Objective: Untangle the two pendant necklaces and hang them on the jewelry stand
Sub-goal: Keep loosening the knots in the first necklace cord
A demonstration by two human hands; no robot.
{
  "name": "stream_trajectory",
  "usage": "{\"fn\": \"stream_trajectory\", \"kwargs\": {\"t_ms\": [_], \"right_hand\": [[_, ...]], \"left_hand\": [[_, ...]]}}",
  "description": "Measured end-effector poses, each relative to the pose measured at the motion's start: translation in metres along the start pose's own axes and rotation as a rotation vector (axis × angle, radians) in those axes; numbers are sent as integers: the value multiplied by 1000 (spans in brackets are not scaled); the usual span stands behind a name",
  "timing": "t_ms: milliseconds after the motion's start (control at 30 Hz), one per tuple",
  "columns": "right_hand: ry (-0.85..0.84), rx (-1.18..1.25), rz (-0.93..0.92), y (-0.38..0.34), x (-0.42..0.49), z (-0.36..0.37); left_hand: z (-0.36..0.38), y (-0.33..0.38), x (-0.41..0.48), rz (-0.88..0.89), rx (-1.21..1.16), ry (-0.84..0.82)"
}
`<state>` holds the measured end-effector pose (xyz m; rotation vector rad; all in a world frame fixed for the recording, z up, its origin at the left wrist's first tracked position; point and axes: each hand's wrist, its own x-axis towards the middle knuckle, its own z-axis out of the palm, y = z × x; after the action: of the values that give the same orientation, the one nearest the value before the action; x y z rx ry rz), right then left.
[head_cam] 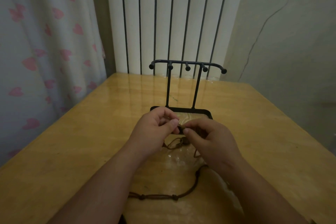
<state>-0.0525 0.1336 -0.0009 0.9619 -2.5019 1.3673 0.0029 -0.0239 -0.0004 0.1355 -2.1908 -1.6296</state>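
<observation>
A black jewelry stand (187,63) with several ball-tipped hooks stands on its tray base (203,112) at the table's middle; its hooks are bare. Just in front of the base, my left hand (154,131) and my right hand (212,140) meet and pinch the tangled brown necklace cords (181,129) between thumbs and fingertips. A loop with a dark pendant (185,142) hangs below the hands. One knotted brown cord (169,195) trails down onto the table between my forearms. The two necklaces cannot be told apart in the tangle.
The yellow wooden table (81,142) fills the lower view. A white ribbed radiator (172,20) rises behind the stand. A curtain with pink hearts (45,42) hangs at the left, a plain wall (291,42) at the right.
</observation>
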Motion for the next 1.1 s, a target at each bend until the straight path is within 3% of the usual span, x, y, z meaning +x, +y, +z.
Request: {"fn": "stream_trajectory", "kwargs": {"t_ms": [300,500,800,1100], "right_hand": [[-18,93,29,-1,0,-2],[25,100,67,-3,0,-1],[54,55,68,1,0,1],[-3,-167,-16,-5,-1,1]], "left_hand": [[2,0,-1,13,32,39],[-1,3,-3,244,269,236],[6,-3,-5,246,322,111],[9,-2,-5,171,371,79]]}}
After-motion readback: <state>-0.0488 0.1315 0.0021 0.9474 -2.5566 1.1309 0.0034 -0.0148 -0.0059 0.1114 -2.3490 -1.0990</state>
